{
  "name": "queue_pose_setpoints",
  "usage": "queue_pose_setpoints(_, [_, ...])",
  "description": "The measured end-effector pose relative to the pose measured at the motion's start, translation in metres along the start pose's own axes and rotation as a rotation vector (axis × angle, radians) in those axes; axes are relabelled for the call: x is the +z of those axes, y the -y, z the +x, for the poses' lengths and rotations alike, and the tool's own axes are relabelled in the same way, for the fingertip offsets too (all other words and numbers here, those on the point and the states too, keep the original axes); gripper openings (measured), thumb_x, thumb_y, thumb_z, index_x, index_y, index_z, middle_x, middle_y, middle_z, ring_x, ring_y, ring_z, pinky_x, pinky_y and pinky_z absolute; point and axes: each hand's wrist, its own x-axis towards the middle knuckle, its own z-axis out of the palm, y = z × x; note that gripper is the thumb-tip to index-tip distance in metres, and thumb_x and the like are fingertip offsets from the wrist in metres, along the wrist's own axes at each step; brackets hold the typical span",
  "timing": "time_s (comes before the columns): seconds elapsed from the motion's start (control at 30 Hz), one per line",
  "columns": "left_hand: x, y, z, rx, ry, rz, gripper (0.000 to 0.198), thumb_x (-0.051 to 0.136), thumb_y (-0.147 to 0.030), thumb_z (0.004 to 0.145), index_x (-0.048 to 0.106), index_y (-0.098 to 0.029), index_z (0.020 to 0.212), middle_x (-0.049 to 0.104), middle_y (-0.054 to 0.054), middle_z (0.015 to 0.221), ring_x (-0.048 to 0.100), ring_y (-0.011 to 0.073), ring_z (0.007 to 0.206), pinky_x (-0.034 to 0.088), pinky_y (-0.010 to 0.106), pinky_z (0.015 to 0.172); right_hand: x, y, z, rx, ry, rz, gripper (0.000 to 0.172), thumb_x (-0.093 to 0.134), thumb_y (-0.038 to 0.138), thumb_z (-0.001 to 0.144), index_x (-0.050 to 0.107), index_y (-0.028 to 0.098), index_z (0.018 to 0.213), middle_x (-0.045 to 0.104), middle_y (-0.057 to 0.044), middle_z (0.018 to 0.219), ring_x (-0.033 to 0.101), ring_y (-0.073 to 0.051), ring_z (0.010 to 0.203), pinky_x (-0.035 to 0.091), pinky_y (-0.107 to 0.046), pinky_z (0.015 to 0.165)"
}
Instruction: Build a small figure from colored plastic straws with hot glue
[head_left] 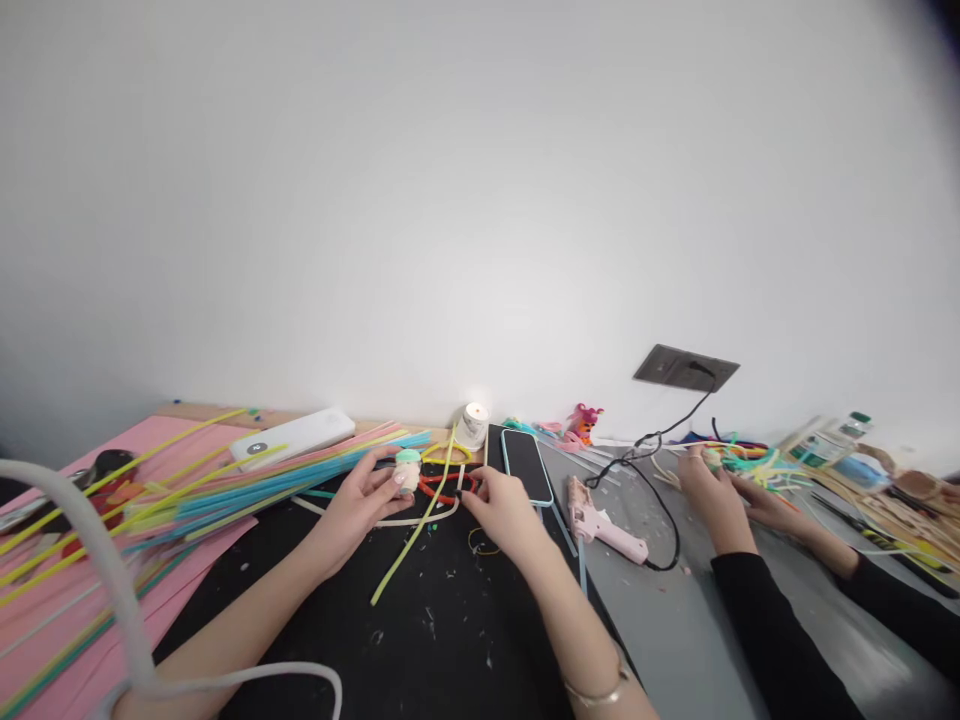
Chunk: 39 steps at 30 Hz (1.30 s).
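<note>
My left hand (pixel 358 508) rests on the black mat (pixel 420 620), its fingers curled round a small pale craft piece with a mint-green top (pixel 408 468). My right hand (pixel 501 508) lies just right of it, fingers bent down onto a red pipe cleaner loop (pixel 442 487). A yellow-green straw (pixel 412 535) runs diagonally between the two hands. A lit candle in a white cup (pixel 473 424) stands behind them against the wall.
Long coloured straws (pixel 225 480) lie over pink paper (pixel 67 600) at left, beside a white power bank (pixel 292 436). A phone (pixel 526 465) and pink glue gun (pixel 600 520) sit right of my hands. Another person's black-sleeved hands (pixel 720 500) work among straws at right.
</note>
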Motion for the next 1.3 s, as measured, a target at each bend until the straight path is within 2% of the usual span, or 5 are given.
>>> queue_pose_setpoints(0.43, [-0.003,0.002,0.004,0.008,-0.013,-0.096,0.043,0.07,-0.033,0.08,0.049,-0.028,0.117,0.067,0.0,0.093,0.065,0.0163,0.084,0.052,0.039,0.087,0.044,-0.002,-0.011,-0.264,-0.265,0.07,0.015,0.046,0.014,0.084,0.055,0.018,0.095,0.051,0.001,0.068,0.052,-0.015,0.06,0.039,-0.024,0.059])
queue_pose_setpoints(0.6, [-0.002,0.0,0.006,0.071,-0.122,-0.077,0.044,0.072,-0.033,0.077,0.05,-0.027,0.114,0.067,-0.002,0.09,0.064,0.0131,0.075,0.054,0.032,0.08,0.049,0.01,-0.016,-0.634,-0.023,0.003,0.03,0.049,0.003,0.08,0.064,0.022,0.098,0.061,-0.005,0.101,0.054,-0.018,0.091,0.044,-0.028,0.083])
queue_pose_setpoints(0.73, [-0.001,-0.002,0.006,0.103,-0.145,-0.027,0.047,0.073,-0.033,0.075,0.049,-0.026,0.115,0.067,-0.002,0.091,0.063,0.0121,0.075,0.055,0.03,0.08,0.055,0.012,-0.018,-0.784,0.086,-0.09,0.021,0.052,0.01,0.088,0.068,0.023,0.094,0.065,-0.003,0.087,0.051,-0.018,0.084,0.044,-0.029,0.083])
queue_pose_setpoints(1.1, [-0.005,0.01,0.011,0.22,-0.116,0.301,0.042,0.066,-0.038,0.079,0.047,-0.023,0.114,0.064,0.001,0.092,0.065,0.0194,0.086,0.052,0.037,0.083,0.006,0.027,-0.032,-0.823,-0.588,0.328,0.03,0.048,0.003,0.088,0.062,0.02,0.109,0.07,-0.006,0.092,0.064,-0.017,0.084,0.05,-0.035,0.079])
queue_pose_setpoints(1.3, [-0.004,0.008,0.008,0.205,-0.034,0.403,0.033,0.061,-0.034,0.083,0.049,-0.024,0.112,0.06,-0.002,0.086,0.065,0.0178,0.079,0.052,0.036,0.083,-0.046,0.031,-0.029,-0.339,-0.871,1.008,0.011,0.059,0.022,0.089,0.065,0.02,0.098,0.065,-0.001,0.069,0.062,-0.013,0.06,0.052,-0.028,0.058])
